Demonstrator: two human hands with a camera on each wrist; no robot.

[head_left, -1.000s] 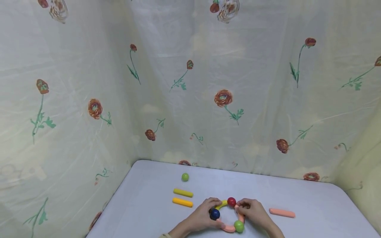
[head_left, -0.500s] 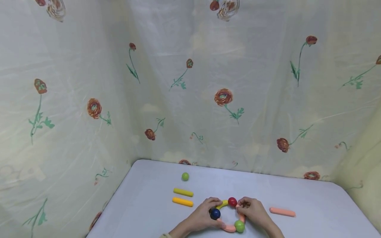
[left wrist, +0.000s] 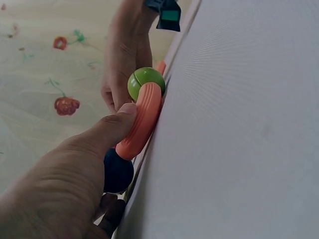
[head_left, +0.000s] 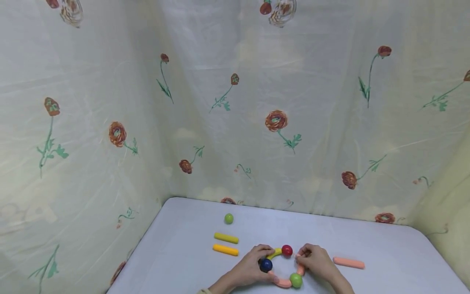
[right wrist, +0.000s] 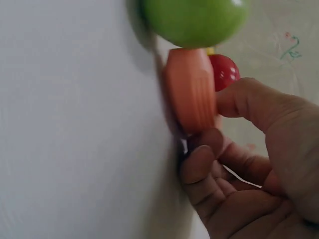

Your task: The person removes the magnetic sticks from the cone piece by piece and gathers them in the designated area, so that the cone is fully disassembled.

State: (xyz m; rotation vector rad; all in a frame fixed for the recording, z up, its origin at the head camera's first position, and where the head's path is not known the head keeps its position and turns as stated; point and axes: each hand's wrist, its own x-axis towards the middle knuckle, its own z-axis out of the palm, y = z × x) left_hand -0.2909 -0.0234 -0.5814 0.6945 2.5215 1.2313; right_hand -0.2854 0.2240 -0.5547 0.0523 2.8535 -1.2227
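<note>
A nearly closed ring of curved rods and balls lies on the white table. It joins a blue ball [head_left: 266,265], a curved yellow rod [head_left: 275,253], a red ball [head_left: 287,250], a green ball [head_left: 295,280] and two curved pink rods. My left hand [head_left: 252,266] grips the ring's left side, thumb on the lower pink rod [left wrist: 142,122], fingers around behind the blue ball. On the other side, my right hand [head_left: 316,261] pinches the right pink rod [right wrist: 190,89] between thumb and fingers. That rod's lower end meets the green ball; its upper end stands apart from the red ball.
A loose green ball [head_left: 229,218] lies toward the back of the table [head_left: 176,253]. Left of the ring are two straight rods, a yellow one [head_left: 226,237] and an orange-yellow one [head_left: 225,249]. One straight pink rod [head_left: 349,262] is at the right. Floral curtains [head_left: 227,134] surround the table.
My right hand has shifted slightly to the right with the pink rod, and a gap now shows between that rod and the red ball. The left hand holds its place.
</note>
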